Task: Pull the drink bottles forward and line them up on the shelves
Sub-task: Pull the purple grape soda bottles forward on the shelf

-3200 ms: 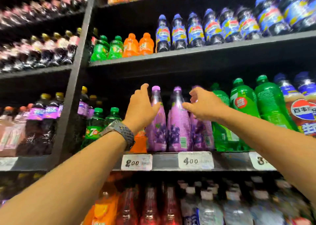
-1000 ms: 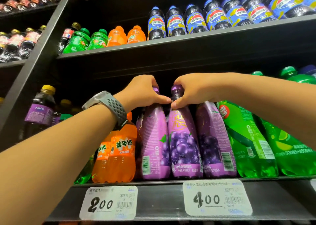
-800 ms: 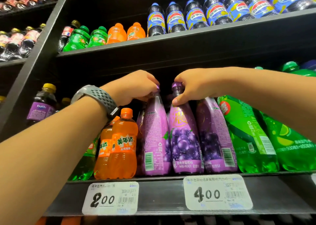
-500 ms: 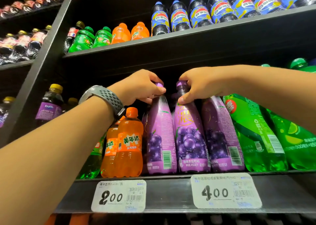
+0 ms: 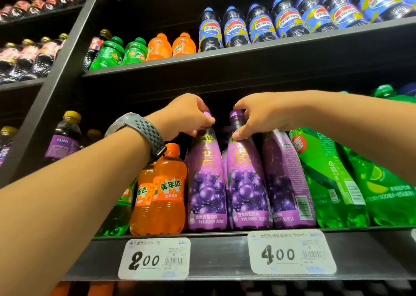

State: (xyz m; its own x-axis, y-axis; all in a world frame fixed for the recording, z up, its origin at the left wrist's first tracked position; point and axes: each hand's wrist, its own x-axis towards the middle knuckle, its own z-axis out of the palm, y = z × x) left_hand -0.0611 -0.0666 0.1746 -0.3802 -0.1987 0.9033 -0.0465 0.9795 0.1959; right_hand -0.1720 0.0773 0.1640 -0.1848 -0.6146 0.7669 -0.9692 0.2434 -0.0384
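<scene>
Fingers (image 5: 198, 124) of the left hand (image 5: 186, 113) pinching one purple grape-drink bottle (image 5: 207, 183) at the cap, right hand (image 5: 258, 115) likewise on its neighbour (image 5: 246, 183), both at the shelf (image 5: 213, 257) front; probably full, heavy, slick, top-heavy, so better gripped lower.

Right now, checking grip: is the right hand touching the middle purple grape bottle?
Touching. The head view shows the right hand wrapped around the neck of the middle purple grape bottle.
</scene>
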